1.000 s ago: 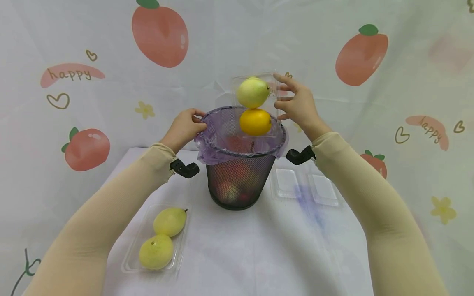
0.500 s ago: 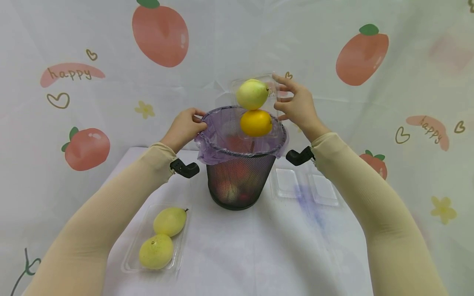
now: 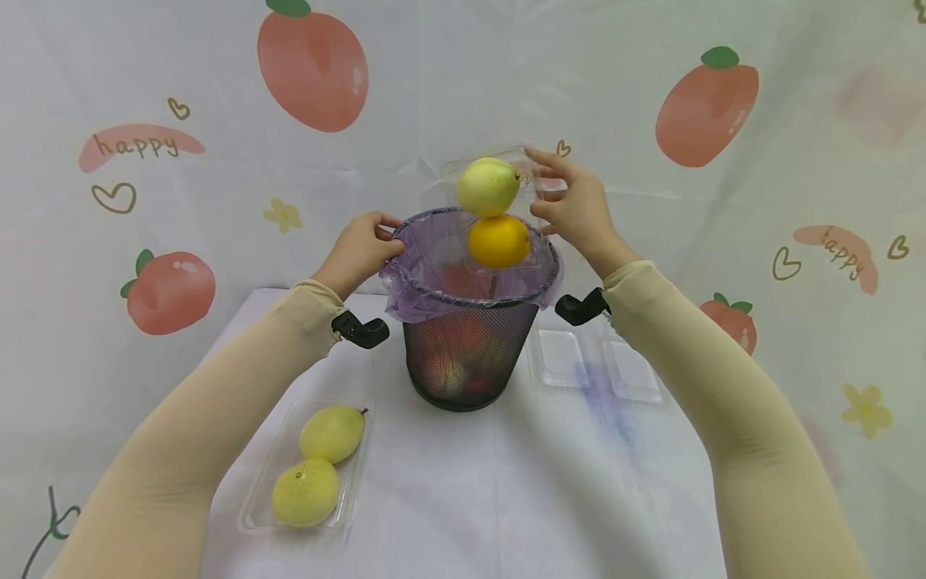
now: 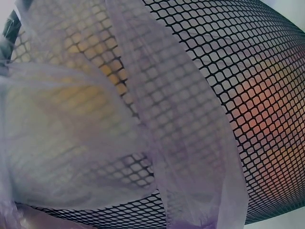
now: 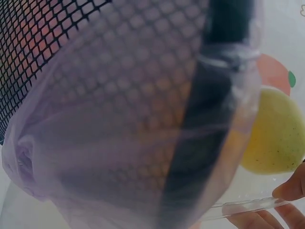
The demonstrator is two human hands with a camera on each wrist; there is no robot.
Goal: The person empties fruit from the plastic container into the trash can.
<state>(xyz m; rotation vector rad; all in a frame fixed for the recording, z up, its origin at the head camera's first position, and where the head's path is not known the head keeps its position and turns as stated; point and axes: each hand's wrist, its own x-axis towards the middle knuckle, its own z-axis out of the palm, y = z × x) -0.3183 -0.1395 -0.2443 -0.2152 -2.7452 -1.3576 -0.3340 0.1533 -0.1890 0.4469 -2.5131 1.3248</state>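
In the head view my right hand (image 3: 579,205) grips the right edge of a clear plastic tray (image 3: 533,205), tilted steeply over the mouth of a black mesh bin (image 3: 470,354). A yellow-green pear (image 3: 488,186) lies in the tray above a smooth orange-yellow fruit (image 3: 499,241). The right wrist view shows the thumb and fingers at the rim of the tray, with the pear (image 5: 275,133) beside them. My left hand (image 3: 362,251) pinches the left rim of the bin, where a purple bag (image 3: 419,301) folds over. Mesh and bag fill the left wrist view; the hand itself is hidden there.
Another clear tray (image 3: 253,515) with two yellow pears (image 3: 305,492) lies at front left on the white table (image 3: 463,498). Two clear trays (image 3: 560,358) lie right of the bin. Reddish fruits (image 3: 463,334) show through the mesh. A printed cloth (image 3: 463,72) hangs behind.
My right hand has shifted slightly left and down with the tray. The pear in it has moved a little left and lower. My left hand keeps its place on the rim.
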